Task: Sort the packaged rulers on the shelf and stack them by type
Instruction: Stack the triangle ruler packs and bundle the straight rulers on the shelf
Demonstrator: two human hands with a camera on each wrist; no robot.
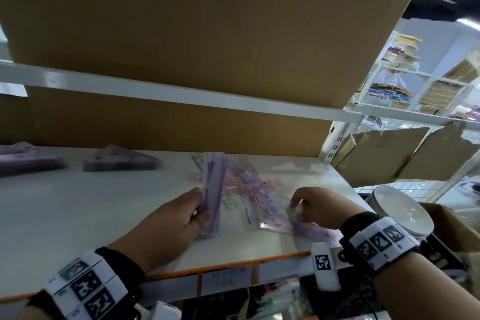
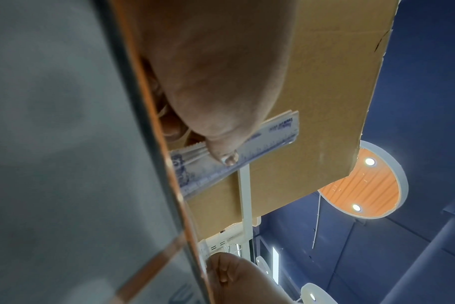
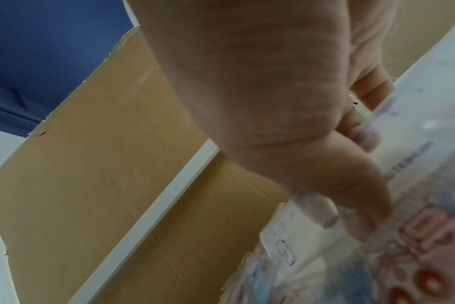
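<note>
A shop or its stockroom. A white metal shelf with an orange front edge and a price-label strip carries packaged rulers and set squares, with a big cardboard box on the level above. Beside it stand wire racks of goods, stacked plates and torn cartons.

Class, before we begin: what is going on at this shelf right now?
A person is sorting packaged rulers on a white shelf. The left hand grips a stack of purple straight rulers, stood on edge on the shelf. The right hand has its fingers curled on a packet at the near edge of the loose, mixed pile of rulers. Farther left lie a stack of triangular set squares and another purple stack. Much of the pile is still unsorted.
</note>
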